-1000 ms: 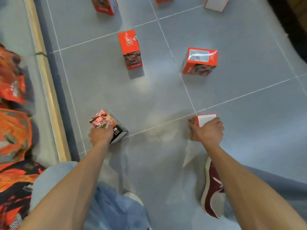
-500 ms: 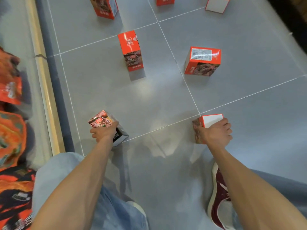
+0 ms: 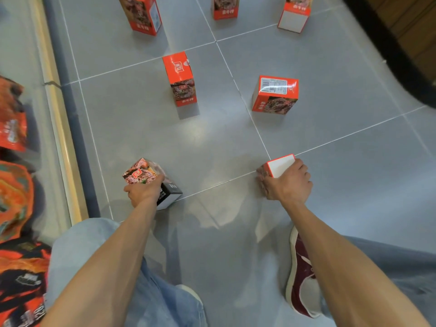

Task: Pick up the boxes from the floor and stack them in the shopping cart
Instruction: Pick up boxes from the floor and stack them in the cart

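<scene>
Grey tiled floor point(image 3: 330, 185), hands gripping tilted box point(image 3: 151, 178), upright box point(image 3: 279, 167)

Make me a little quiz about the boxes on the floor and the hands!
1. True or false: the left hand holds a box.
2. How many boxes stand on the floor with no hand on them? A) two B) five C) eight
3. Fill in: the top face of the box in the right hand is plain ____.

Key: 1 true; 2 B; 3 white.
</scene>
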Available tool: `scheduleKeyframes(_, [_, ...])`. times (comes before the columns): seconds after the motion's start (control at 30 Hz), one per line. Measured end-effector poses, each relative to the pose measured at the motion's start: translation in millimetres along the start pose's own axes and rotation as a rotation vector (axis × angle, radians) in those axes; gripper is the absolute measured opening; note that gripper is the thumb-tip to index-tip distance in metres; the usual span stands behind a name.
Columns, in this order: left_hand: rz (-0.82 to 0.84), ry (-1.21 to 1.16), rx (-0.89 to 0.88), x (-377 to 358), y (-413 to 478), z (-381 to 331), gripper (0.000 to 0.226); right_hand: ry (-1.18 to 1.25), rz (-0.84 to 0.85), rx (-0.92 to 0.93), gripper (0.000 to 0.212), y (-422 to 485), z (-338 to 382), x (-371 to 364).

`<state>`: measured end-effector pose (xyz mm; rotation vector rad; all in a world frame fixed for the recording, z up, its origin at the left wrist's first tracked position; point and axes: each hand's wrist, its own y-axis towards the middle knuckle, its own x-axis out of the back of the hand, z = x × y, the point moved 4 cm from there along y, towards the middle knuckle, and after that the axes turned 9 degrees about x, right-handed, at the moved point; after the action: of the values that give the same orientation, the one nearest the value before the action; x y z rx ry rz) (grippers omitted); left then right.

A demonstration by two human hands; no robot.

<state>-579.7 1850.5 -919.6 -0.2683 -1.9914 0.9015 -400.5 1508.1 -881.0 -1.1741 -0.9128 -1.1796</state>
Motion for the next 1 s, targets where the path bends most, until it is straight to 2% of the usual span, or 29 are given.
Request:
scheduleKeyframes(0.17, [0.043, 0.049, -0.041, 40, -52, -16, 0.101, -0.043, 0.035, 0.099, 0.089, -19, 27, 60])
scheduleKeyframes(0.47, [0.156, 0.098, -0.111, 154, -213, -72, 0.098, -0.047, 0.128, 0.144, 0.094, -53, 68, 245])
scheduleKeyframes(0.67, [0.185, 0.206, -0.292, 225, -329, -155, 0.098, 0.067, 0.156, 0.145, 0.089, -61, 98, 386])
scheduleKeyframes(0.87, [0.251, 0.223, -0.414, 259, -458, -223, 0.079, 0.194, 0.135, 0.117, 0.099, -64, 86, 527])
scheduleKeyframes(1.0, [0.254, 0.326, -0.61, 266, -534, -258, 0.074, 0.24, 0.107, 0.161, 0.101, -58, 72, 614])
